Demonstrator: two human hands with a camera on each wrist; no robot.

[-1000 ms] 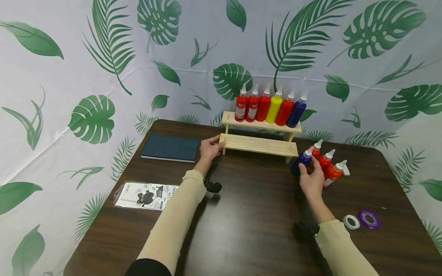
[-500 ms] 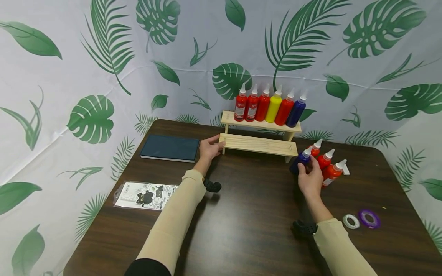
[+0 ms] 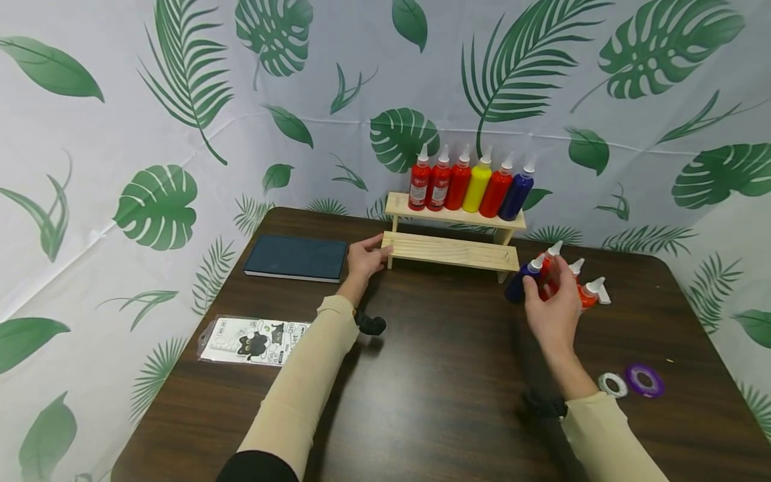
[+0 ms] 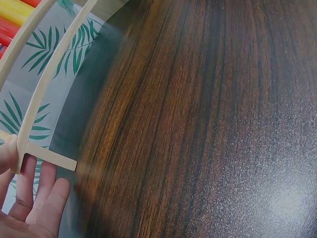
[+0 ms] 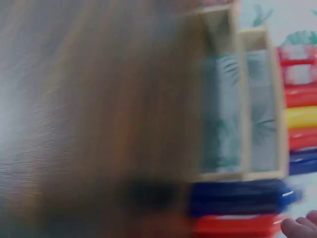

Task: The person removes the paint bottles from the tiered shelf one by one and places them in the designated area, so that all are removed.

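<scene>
A two-tier wooden shelf (image 3: 452, 250) stands at the back of the table. My left hand (image 3: 365, 260) grips the left end of its lower tier; in the left wrist view that hand (image 4: 39, 208) has its thumb above the board and fingers under it. My right hand (image 3: 553, 311) is beside the blue squeeze bottle (image 3: 517, 286), thumb and fingers spread apart. Its fingertips (image 5: 297, 228) show near the nozzle end in the blurred right wrist view. Behind the hand stand red bottles (image 3: 547, 263), partly hidden, and an orange-red bottle (image 3: 587, 296).
Several red, yellow (image 3: 478, 191) and blue bottles line the upper tier. A dark notebook (image 3: 295, 258) and a packaged stationery set (image 3: 253, 342) lie at left. White (image 3: 612, 385) and purple (image 3: 645, 381) tape rolls lie at right. A leaf-print cloth hangs behind.
My right hand has let go of the blue bottle and moved slightly right, across the red bottles. The blue bottle stays upright. My left hand keeps its grip on the shelf.
</scene>
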